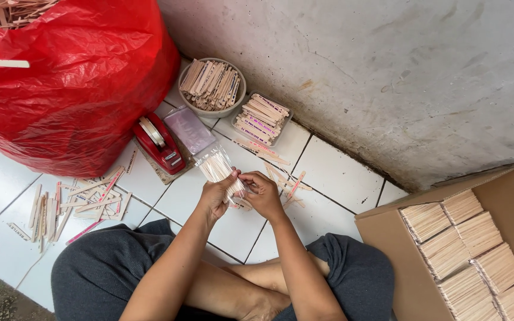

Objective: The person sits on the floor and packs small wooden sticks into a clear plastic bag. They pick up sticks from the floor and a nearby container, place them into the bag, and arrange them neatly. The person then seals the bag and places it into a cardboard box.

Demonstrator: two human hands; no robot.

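Head view looks straight down on a person seated cross-legged on white tiles, forearms reaching up toward the middle of the frame. Both hands meet on a bundle of wooden sticks (220, 169) wrapped in a clear plastic sleeve: the left hand (216, 196) is curled around the bundle's lower end, fingers closed on it, and the right hand (264, 193) pinches at the same end from the 3 o'clock side, fingertips touching the wrap. The bundle slants up toward 11 o'clock from the hands. Just beyond its tip lies a flat stack of clear plastic bags (188, 129), and beside that, at 9 o'clock of the bundle, sits a red tape dispenser (159, 144). At 12 o'clock, near the grey wall (388, 65), a round bowl (184, 77) holds printed sticks, with a small clear tray (284, 126) of more sticks just to its right. Loose sticks (275, 156) lie on the tiles between tray and hands. A big red plastic bag (72, 83) fills the 10 o'clock corner, and scattered sticks (72, 205) lie at 9 o'clock. A cardboard box (388, 232) at 4 o'clock holds rows of packed stick bundles.
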